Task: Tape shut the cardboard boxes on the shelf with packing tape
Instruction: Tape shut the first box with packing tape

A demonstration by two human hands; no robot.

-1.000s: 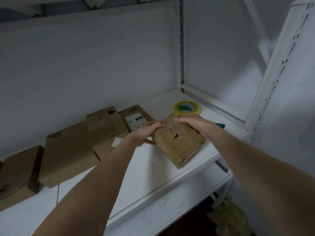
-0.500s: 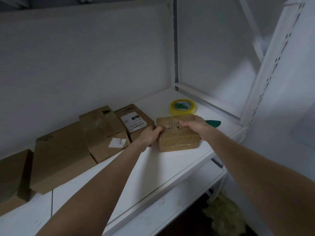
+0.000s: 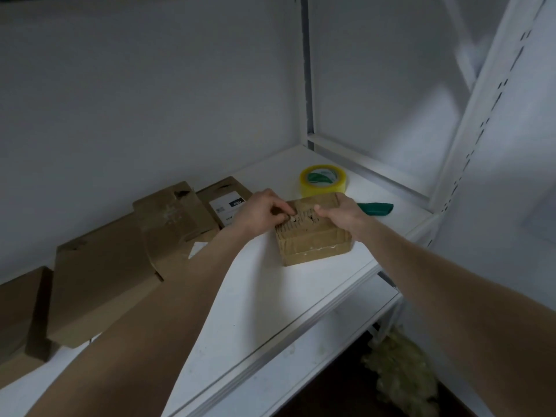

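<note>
- A roll of yellow packing tape point(image 3: 323, 180) is laid flat just behind the small box point(image 3: 313, 239), near the shelf's back right corner.
- A green object point(image 3: 376, 208) lies just to the right of the right hand point(image 3: 343, 213). It is perhaps a cutter, but the view is too dim to tell.
- Larger cardboard boxes are ranged along the back panel to the left. A labelled box point(image 3: 224, 200) is nearest the left hand point(image 3: 258, 213), followed by a dented box point(image 3: 177, 212), a large box point(image 3: 99, 281) and a dark box point(image 3: 21, 302) at the frame's edge.
- The labelled box is partly hidden by the left hand, and much of the small box's top is covered by both hands.
- The small box is set on the white shelf point(image 3: 264, 302) toward its right end, close to the front edge.
- Bare shelf is left in front of the row of boxes.
- The right end is closed by a perforated upright point(image 3: 481, 115), and a lower shelf point(image 3: 301, 371) is seen beneath.
- The small box lies flat with its torn top upward. Its wider face is turned toward the viewer, so its long axis runs left to right, slightly skewed to the front edge.
- The hands are brought close together on the box top. Torn cardboard is pinched by the left hand's curled fingers, and the right upper edge is gripped by the right hand.
</note>
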